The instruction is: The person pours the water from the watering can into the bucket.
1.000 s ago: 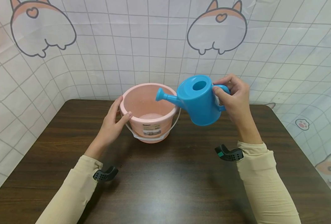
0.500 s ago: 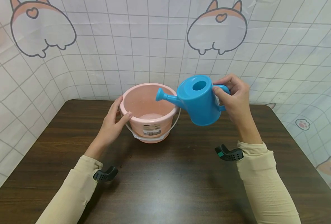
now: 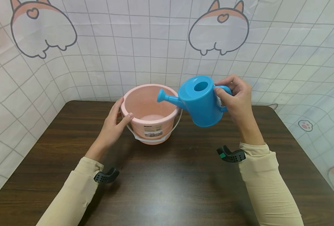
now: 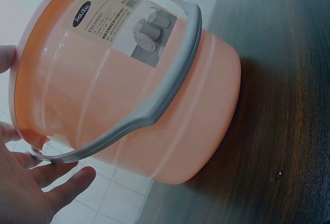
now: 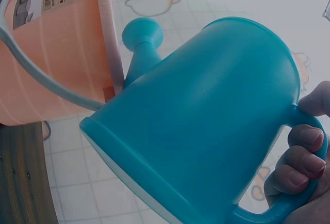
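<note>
A pink bucket (image 3: 153,125) with a label and a lowered pale handle stands upright on the table. My left hand (image 3: 110,125) holds its rim from the left, thumb at the front and fingers along the outside. In the left wrist view, fingers (image 4: 67,182) show beside the bucket handle's hinge. With curled fingers and thumb, my right hand (image 3: 236,94) grips the handle of a blue watering can (image 3: 203,106). The can hangs above the table, tilted slightly left, its spout (image 3: 169,98) over the bucket's right rim. I see no water leaving the spout.
A dark wooden table (image 3: 161,188) carries the bucket near its back edge. Behind and beside it hangs a white gridded curtain (image 3: 133,40) with cartoon dogs. A few small droplets or specks lie on the wood left of the middle.
Both hands, the bucket and the watering can stay where they were. Only the curtain at the lower right has shifted slightly.
</note>
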The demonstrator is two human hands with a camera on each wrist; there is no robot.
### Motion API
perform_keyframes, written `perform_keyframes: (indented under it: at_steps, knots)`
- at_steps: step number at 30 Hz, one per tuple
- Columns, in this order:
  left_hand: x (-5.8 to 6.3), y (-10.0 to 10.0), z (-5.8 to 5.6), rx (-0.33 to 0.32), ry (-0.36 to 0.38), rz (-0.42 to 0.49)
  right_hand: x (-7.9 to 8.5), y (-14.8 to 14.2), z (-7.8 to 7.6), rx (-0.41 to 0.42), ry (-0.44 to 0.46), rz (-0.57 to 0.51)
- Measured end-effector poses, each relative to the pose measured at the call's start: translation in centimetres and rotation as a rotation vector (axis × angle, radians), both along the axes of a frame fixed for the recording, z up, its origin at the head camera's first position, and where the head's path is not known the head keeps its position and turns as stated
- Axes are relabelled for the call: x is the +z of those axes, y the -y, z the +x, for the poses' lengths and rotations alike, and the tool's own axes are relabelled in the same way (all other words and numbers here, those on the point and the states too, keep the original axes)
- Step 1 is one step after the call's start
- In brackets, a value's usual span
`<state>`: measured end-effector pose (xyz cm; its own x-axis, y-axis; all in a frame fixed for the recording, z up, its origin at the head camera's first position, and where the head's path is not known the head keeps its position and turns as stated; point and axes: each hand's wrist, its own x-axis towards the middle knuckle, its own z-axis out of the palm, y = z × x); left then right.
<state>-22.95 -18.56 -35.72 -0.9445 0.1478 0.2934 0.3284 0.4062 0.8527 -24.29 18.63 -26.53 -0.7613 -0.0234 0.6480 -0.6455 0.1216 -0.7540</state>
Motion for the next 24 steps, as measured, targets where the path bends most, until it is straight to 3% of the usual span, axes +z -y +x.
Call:
perform_keyframes:
  at_steps: [7, 16, 24]
  knots:
    - [-0.05, -0.02, 0.03, -0.003, 0.0, 0.009, 0.0, -0.02, -0.01, 0.007, 0.005, -0.002]
    - [-0.06, -0.01, 0.04, -0.004, -0.003, 0.006, 0.37, -0.2, 0.25, 0.031, 0.073, -0.004]
    - [-0.13, -0.05, 0.11, -0.004, 0.001, 0.004, 0.45, -0.46, 0.16, -0.007, 0.092, 0.02]
